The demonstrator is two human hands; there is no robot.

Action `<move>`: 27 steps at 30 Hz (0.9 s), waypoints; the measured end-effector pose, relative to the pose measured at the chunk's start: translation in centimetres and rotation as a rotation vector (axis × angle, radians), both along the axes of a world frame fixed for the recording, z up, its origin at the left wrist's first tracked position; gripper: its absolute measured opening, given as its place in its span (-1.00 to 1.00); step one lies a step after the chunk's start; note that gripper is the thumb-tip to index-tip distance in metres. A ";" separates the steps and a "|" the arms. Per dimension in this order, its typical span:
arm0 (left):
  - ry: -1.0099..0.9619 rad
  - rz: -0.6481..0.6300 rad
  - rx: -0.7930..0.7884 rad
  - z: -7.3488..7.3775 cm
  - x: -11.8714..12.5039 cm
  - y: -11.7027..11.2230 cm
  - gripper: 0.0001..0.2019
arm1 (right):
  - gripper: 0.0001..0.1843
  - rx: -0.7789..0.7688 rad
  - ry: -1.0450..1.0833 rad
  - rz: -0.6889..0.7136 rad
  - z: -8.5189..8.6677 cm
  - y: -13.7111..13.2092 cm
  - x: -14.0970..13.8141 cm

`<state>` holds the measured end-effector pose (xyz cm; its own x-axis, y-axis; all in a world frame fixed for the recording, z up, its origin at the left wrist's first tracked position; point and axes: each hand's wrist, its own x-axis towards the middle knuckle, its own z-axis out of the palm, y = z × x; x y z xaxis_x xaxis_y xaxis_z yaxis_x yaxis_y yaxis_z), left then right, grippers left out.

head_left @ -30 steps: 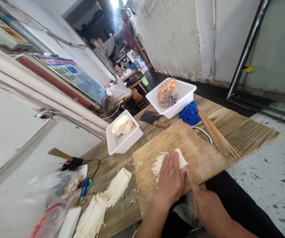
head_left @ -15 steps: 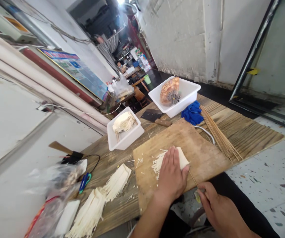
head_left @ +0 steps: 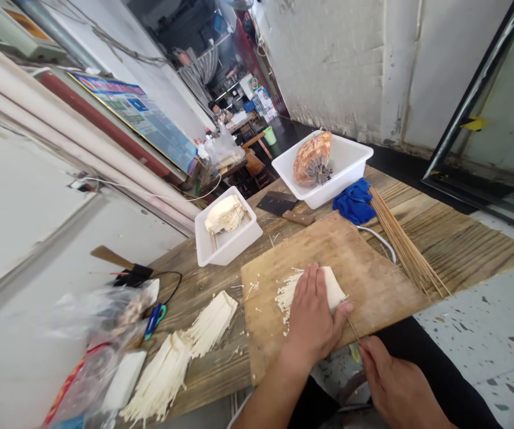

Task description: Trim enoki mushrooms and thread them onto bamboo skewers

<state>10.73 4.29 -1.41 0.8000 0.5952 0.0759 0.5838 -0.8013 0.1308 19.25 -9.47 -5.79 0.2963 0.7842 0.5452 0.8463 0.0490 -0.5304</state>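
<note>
My left hand [head_left: 313, 313] lies flat, fingers together, pressing down a white bundle of enoki mushrooms [head_left: 333, 288] on the wooden cutting board [head_left: 355, 262]. My right hand [head_left: 391, 384] is closed in a pinch on a thin bamboo skewer [head_left: 352, 328], whose far end points into the bundle under my left palm. A pile of bamboo skewers [head_left: 404, 247] lies to the right of the board.
Two white tubs stand behind the board: one [head_left: 228, 229] holding mushrooms, one [head_left: 349, 164] holding a brown bagged lump. A cleaver [head_left: 279, 205] and a blue cloth [head_left: 354, 201] lie between them. More mushroom bundles [head_left: 185, 351], scissors [head_left: 155, 319] and plastic bags [head_left: 100, 333] lie left.
My right hand drew back from beside the left hand and now pinches a skewer aimed into the bundle. The left hand stays pressed on the mushrooms. The camera shifted slightly.
</note>
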 end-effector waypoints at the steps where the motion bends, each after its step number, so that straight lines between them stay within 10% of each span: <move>1: 0.000 0.003 -0.009 0.0 0.0 0.0 -0.29 | -0.73 -0.010 -0.009 -0.003 -0.1 0.1 0.0; 27: -0.015 0.034 -0.052 0.2 0.2 0.0 -0.30 | -0.67 -0.086 -0.018 0.032 0.6 -1.9 0.2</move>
